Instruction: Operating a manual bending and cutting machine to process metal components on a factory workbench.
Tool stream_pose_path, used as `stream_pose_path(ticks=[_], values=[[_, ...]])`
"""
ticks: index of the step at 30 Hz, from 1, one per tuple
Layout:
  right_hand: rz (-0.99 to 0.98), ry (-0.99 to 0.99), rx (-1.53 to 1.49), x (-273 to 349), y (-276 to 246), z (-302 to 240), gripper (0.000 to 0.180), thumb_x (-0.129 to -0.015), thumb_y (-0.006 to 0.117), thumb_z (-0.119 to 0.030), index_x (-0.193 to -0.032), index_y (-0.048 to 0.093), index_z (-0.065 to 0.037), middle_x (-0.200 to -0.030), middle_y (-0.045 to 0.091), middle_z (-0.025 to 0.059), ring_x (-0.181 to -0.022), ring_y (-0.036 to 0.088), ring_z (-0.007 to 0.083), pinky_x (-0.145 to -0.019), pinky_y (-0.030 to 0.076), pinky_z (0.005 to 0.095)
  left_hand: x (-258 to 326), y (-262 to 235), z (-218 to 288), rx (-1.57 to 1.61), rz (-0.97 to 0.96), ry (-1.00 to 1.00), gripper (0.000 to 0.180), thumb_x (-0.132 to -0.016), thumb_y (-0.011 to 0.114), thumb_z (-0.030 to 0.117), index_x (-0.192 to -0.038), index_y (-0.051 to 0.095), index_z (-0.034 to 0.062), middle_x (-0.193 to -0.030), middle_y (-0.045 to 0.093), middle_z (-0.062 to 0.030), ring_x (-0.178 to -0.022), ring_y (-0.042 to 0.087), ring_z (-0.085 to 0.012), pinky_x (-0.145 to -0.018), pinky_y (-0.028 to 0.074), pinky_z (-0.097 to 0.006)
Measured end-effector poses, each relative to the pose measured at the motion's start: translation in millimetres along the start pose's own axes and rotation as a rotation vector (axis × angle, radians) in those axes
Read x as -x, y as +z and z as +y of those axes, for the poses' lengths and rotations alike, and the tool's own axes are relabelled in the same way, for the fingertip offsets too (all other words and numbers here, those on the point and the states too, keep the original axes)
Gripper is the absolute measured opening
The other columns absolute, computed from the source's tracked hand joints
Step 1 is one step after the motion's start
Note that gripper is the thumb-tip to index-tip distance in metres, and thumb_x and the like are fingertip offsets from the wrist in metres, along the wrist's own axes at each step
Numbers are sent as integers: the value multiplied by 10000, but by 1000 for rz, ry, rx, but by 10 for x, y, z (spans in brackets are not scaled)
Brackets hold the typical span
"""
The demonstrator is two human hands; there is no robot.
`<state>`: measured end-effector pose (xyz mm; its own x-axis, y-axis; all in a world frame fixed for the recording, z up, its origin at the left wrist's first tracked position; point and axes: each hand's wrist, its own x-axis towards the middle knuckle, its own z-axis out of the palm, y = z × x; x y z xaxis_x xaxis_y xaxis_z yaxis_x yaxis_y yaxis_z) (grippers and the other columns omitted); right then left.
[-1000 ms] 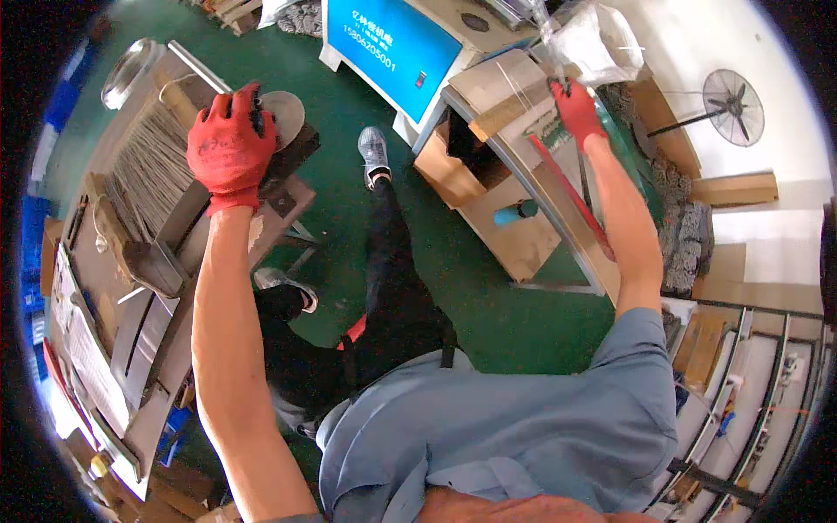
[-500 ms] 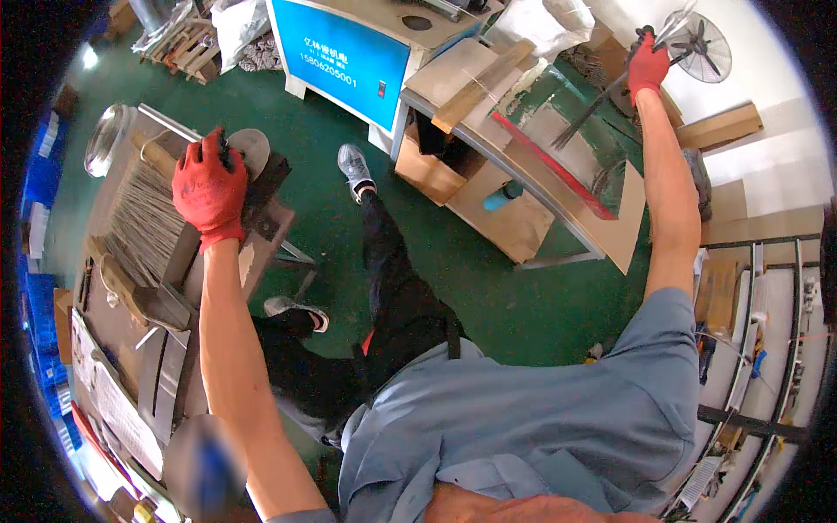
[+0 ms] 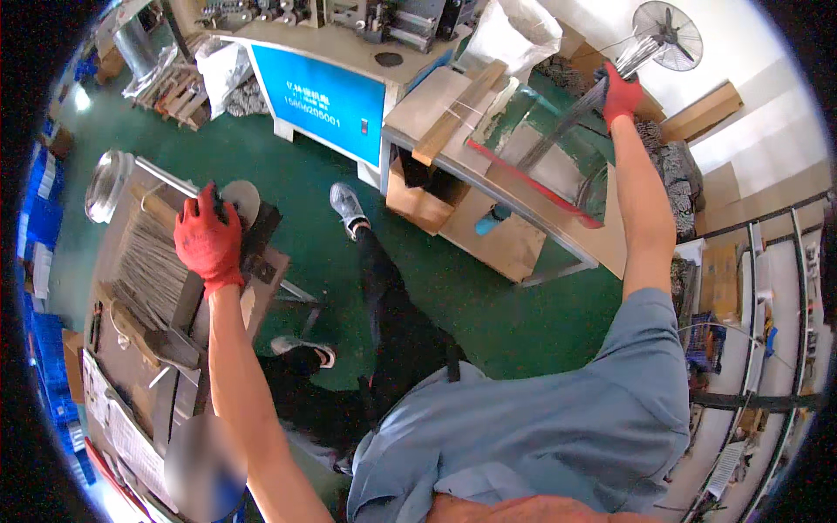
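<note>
My right hand (image 3: 622, 94), in a red glove with dark fingertips, is closed around a bundle of thin metal rods (image 3: 571, 118). The rods lie aslant over the bench at the right, their lower ends above a glass-like sheet with a red edge strip (image 3: 536, 187). My left hand (image 3: 209, 244), gloved alike, is over the left bench beside a round grey disc (image 3: 241, 202). Its fingers are curled, and what they close on is hidden. Left of that hand, many thin rods (image 3: 150, 266) lie side by side between wooden pieces (image 3: 131, 327).
A blue-fronted machine cabinet (image 3: 318, 100) stands ahead, beside the right bench with a wooden bar (image 3: 459, 112). White sacks (image 3: 519, 39), a fan (image 3: 667, 35) and cardboard are behind. Shelving (image 3: 741, 331) lines the right side. A wire coil (image 3: 111, 186) sits at the left bench's far end.
My right hand has come lower and slightly left with the rods, which now lie more level over the bench. My left hand stays by the disc. The whole view has shifted a little.
</note>
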<state>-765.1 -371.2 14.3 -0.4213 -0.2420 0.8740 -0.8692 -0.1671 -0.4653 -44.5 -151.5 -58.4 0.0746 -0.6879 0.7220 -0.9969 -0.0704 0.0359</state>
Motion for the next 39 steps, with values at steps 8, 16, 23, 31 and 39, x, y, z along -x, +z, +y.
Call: stream_pose_path(ticks=[8,16,23,31,39], values=[[-166,256,-319,553,-178,-554,586,-655,835,-320,-1083,622,21,-1029,681,135,-906,631,286,-847,470,362,63,-54,-96,-45,-51,-40,331,-739,671,215,-1067,637,177,-897,613,-86,-824,598,-315,-702,493,-438],[-178,408,-452,656,-186,-507,475,-734,785,-303,-1053,632,14,-976,676,118,-866,617,271,-827,461,392,16,-4,-57,-17,-48,-49,330,-729,668,211,-1055,638,168,-905,622,-87,-835,601,-318,-710,497,-445],[-317,435,-268,920,239,-209,307,-915,555,-274,-822,684,-12,-679,568,10,-656,483,136,-612,405,331,156,-179,-180,-9,-62,-106,276,-720,654,214,-989,640,154,-890,631,-95,-827,606,-315,-704,500,-447],[-347,-45,75,-135,190,153,444,-991,438,-368,-1060,619,31,-948,635,229,-861,590,361,-730,459,429,-25,-248,-1,53,-297,-141,405,-731,674,299,-1102,620,144,-957,620,-125,-911,608,-325,-757,519,-452],[-492,-13,-448,-552,-693,-2305,364,-991,422,-303,-1032,648,-20,-777,506,21,-665,444,150,-561,380,308,-180,-668,18,304,-40,-321,432,-742,651,259,-1157,606,148,-1078,578,-159,-988,571,-357,-863,480,-458]])
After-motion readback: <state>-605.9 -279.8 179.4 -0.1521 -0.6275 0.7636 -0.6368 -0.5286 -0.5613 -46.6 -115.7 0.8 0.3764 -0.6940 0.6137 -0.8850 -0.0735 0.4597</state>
